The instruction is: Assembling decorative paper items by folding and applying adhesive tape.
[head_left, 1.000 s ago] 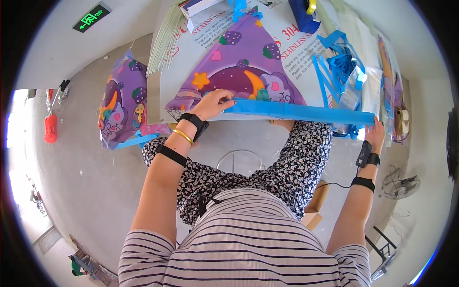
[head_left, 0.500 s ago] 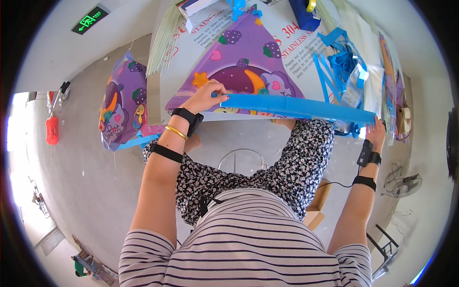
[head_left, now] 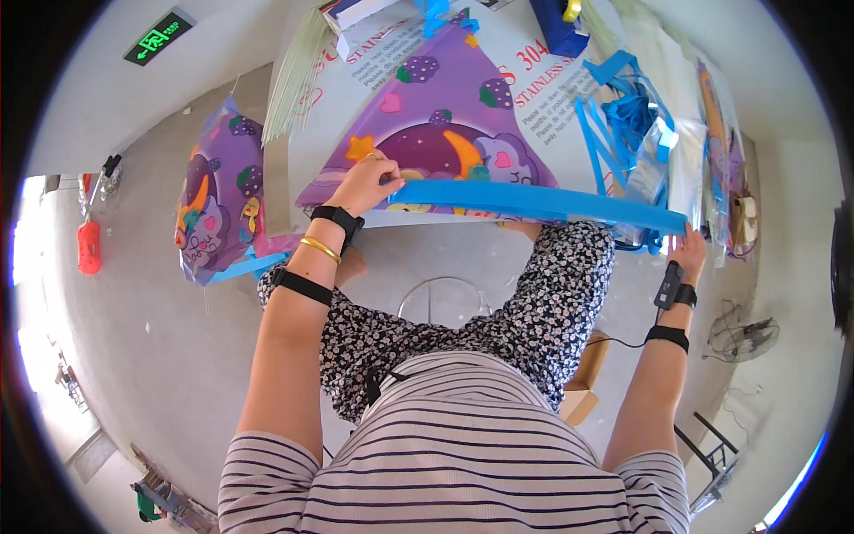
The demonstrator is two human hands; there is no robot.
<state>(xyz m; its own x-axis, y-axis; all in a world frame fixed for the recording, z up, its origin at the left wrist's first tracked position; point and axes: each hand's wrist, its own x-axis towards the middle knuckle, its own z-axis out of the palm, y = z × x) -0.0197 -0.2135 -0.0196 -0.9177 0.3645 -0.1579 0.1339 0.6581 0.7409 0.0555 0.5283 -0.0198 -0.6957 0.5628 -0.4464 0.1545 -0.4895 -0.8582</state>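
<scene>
A long blue strip (head_left: 534,201) is stretched between my hands, level across the table's near edge. Its left end is pinched in my left hand (head_left: 366,181), thumb against curled fingers. At the other end, my right hand (head_left: 688,249) grips the strip's tip, with the fingers partly hidden. Under and behind the strip lies a triangular purple printed sheet (head_left: 427,107), flat, with blackberries, stars and a crescent on it. The strip covers part of its lower edge.
The sheet rests on a white printed table cover (head_left: 553,133). Tangled blue ribbons (head_left: 633,120) lie at right, beside clear plastic film (head_left: 685,169). A blue tape dispenser (head_left: 560,31) stands at the far edge. Another purple printed sheet (head_left: 222,191) hangs off the left side.
The whole scene has shifted slightly left in view. Both hands still hold the blue strip's ends, and the strip stays stretched across the sheet's lower edge.
</scene>
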